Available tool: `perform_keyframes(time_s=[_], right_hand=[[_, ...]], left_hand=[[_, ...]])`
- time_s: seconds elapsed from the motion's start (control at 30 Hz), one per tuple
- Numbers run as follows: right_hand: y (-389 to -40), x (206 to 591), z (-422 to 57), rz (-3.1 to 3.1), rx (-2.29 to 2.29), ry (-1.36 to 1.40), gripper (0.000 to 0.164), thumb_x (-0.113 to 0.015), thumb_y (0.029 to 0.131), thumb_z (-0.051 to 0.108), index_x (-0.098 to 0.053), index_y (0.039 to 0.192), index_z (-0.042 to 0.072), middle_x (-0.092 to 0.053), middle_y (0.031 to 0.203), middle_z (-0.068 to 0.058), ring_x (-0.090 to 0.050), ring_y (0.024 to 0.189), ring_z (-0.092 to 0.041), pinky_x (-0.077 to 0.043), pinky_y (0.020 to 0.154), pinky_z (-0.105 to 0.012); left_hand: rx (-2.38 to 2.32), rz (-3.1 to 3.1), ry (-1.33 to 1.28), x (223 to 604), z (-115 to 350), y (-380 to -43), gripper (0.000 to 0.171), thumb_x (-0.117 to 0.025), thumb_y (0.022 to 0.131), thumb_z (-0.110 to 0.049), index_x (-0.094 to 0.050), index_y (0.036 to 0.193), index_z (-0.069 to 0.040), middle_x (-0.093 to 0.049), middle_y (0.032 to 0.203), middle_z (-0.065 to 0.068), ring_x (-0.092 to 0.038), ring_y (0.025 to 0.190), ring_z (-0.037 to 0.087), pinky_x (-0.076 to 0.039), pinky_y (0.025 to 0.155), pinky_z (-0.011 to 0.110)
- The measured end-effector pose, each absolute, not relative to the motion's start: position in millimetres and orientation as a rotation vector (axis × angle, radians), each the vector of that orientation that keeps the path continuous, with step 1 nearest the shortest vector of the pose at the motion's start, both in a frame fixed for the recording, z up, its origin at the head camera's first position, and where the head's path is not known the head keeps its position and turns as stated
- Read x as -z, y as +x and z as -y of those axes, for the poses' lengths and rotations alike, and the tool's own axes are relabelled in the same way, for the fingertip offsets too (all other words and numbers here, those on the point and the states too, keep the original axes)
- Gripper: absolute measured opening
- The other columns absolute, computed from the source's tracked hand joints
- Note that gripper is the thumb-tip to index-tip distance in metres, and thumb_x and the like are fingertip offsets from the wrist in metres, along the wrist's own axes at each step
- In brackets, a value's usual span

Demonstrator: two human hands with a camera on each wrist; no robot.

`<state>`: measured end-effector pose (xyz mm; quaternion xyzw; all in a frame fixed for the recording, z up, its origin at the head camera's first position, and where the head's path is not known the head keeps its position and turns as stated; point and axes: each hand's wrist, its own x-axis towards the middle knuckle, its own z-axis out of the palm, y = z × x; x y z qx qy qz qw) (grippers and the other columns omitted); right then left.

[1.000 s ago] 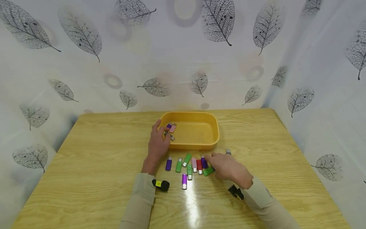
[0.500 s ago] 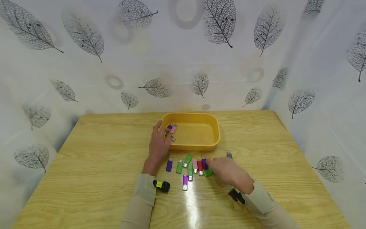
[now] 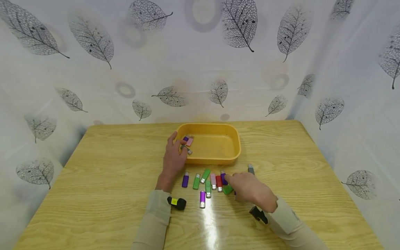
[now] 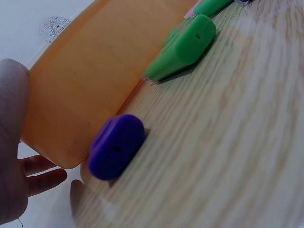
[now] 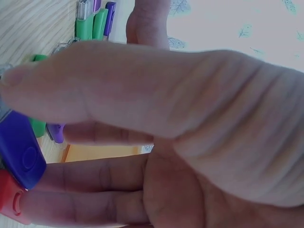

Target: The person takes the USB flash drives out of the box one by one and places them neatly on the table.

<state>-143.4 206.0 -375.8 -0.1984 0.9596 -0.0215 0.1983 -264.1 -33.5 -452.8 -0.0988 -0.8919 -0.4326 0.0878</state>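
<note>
My left hand [image 3: 173, 156] grips the left rim of a yellow plastic tray [image 3: 212, 160], with some fingers over the edge inside and others outside in the left wrist view. Right of centre, my right hand [image 3: 251, 189] is low over a cluster of USB sticks. It pinches a dark blue USB stick [image 5: 21, 149], thumb at the metal plug end and fingers at the other. A red USB stick [image 5: 12, 197] shows beside those fingers. Beside the hand lie a purple stick [image 3: 224, 177], a red one [image 3: 219, 182] and a green one [image 3: 227, 189].
Pink [image 3: 189, 141], purple [image 3: 185, 138] and grey [image 3: 186, 149] sticks lie in the tray's left end. A purple stick [image 3: 185, 180], several green ones and a violet one [image 3: 202, 199] lie in front. A grey stick [image 3: 251, 169] lies behind the right hand. A leaf-patterned curtain [image 3: 200, 69] surrounds the table.
The right hand has turned and shifted slightly towards the body, uncovering more of the grey stick behind it. The left hand stays on the tray, and the view has shifted slightly.
</note>
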Motion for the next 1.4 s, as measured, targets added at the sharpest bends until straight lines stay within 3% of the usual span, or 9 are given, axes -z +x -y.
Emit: perform_keyframes(time_s=[0.2, 0.53, 0.97, 1.13, 1.4], right_hand=[[-142.3, 373.0, -205.7, -2.684, 0.068, -0.547, 0.040, -0.077, 0.077, 0.003, -0.063, 0.115, 0.007, -0.063, 0.084, -0.004, -0.059, 0.073, -0.017, -0.051, 0.062, -0.035], [-141.1, 372.4, -206.3, -2.666, 0.012, -0.538, 0.016, -0.076, 0.083, 0.015, -0.065, 0.092, 0.008, -0.060, 0.080, -0.003, -0.054, 0.069, -0.015, -0.050, 0.062, -0.034], [-142.7, 370.7, -208.9, -2.650, 0.103, -0.504, 0.022, -0.075, 0.085, 0.019, -0.057, 0.075, 0.011, -0.053, 0.072, 0.000, -0.047, 0.064, -0.014, -0.045, 0.057, -0.031], [-144.5, 370.2, -210.7, -2.661, 0.154, -0.509, 0.023, -0.072, 0.088, 0.021, -0.056, 0.075, 0.012, -0.050, 0.071, 0.001, -0.044, 0.063, -0.014, -0.038, 0.055, -0.029], [-150.9, 368.7, -211.3, -2.712, 0.243, -0.556, 0.015, -0.070, 0.092, 0.027, -0.062, 0.090, 0.014, -0.053, 0.074, 0.005, -0.048, 0.062, -0.010, -0.043, 0.056, -0.028]], left_hand=[[1.289, 2.660, -0.286, 452.9, 32.5, -263.7, 0.024, -0.050, 0.092, -0.015, -0.063, 0.108, -0.002, -0.027, 0.160, 0.010, -0.035, 0.142, 0.036, -0.036, 0.112, 0.052], [1.291, 2.679, -0.272, 451.1, 31.4, -262.1, 0.026, -0.050, 0.093, -0.016, -0.063, 0.110, -0.001, -0.026, 0.160, 0.010, -0.034, 0.143, 0.036, -0.035, 0.112, 0.053], [1.274, 2.676, -0.270, 450.1, 32.0, -262.9, 0.027, -0.050, 0.092, -0.017, -0.063, 0.109, -0.001, -0.026, 0.160, 0.011, -0.033, 0.144, 0.035, -0.032, 0.114, 0.052], [1.279, 2.659, -0.262, 449.8, 32.5, -262.3, 0.026, -0.051, 0.092, -0.016, -0.064, 0.108, -0.001, -0.028, 0.160, 0.012, -0.034, 0.143, 0.036, -0.034, 0.113, 0.053], [1.280, 2.643, -0.282, 450.5, 33.4, -263.0, 0.025, -0.052, 0.091, -0.015, -0.064, 0.107, -0.001, -0.029, 0.159, 0.013, -0.035, 0.142, 0.039, -0.036, 0.110, 0.055]])
